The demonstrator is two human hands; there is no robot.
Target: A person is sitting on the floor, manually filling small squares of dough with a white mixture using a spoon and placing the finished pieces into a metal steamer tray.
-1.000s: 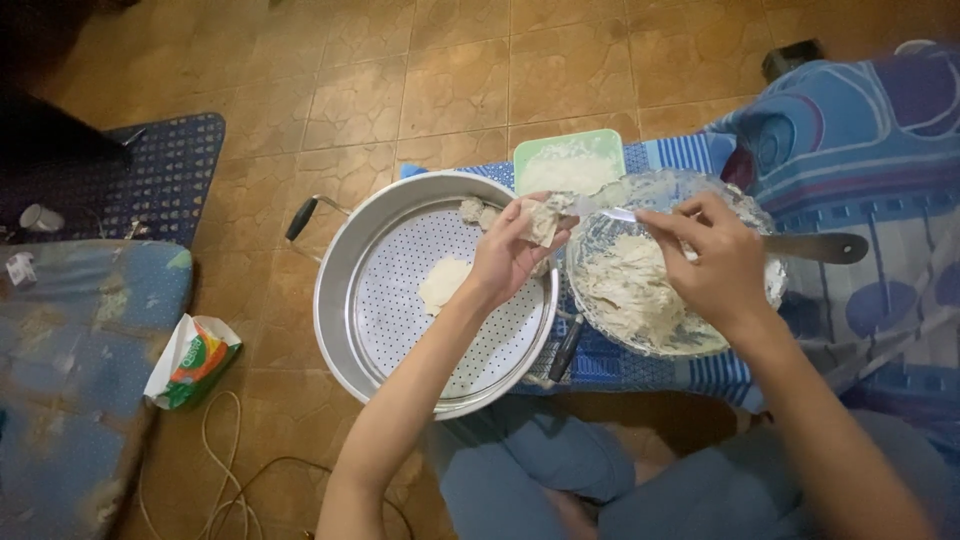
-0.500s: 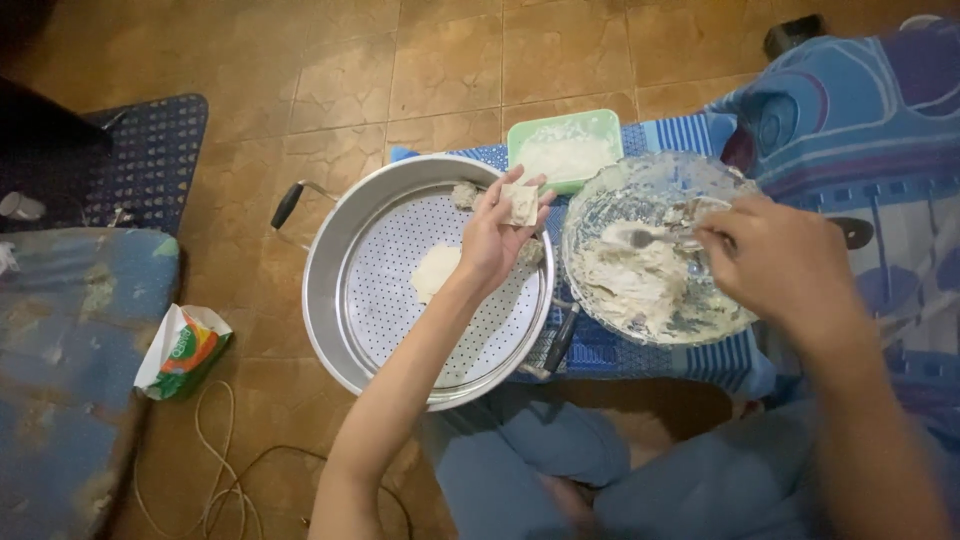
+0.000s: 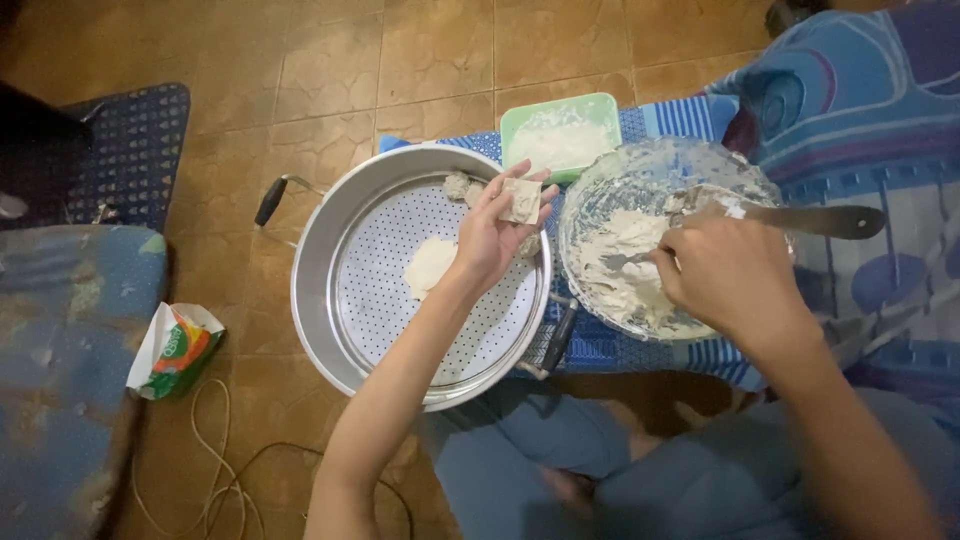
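Observation:
My left hand [image 3: 492, 232] hovers over the round metal steamer tray [image 3: 318, 300], fingers closed on a small square dough wrapper [image 3: 521, 199]. My right hand [image 3: 722, 272] grips a spoon [image 3: 628, 259] whose tip is in the pale filling inside the clear glass bowl [image 3: 600, 190]. A flat white wrapper [image 3: 431, 265] lies on the tray's perforated floor, and a small filled dumpling [image 3: 458, 185] sits at the tray's far edge. A dark-handled utensil [image 3: 820, 219] rests across the bowl's right rim.
A green square container [image 3: 560, 136] with white powder stands behind the bowl on a blue striped cloth [image 3: 680, 115]. A crumpled snack packet [image 3: 175, 347] and a cable [image 3: 215, 470] lie on the tiled floor at the left, beside a blue cushion [image 3: 60, 350]. My legs fill the bottom.
My left hand, with the wrapper, has drawn back a little from the bowl toward the tray. My right hand has lowered the spoon into the filling.

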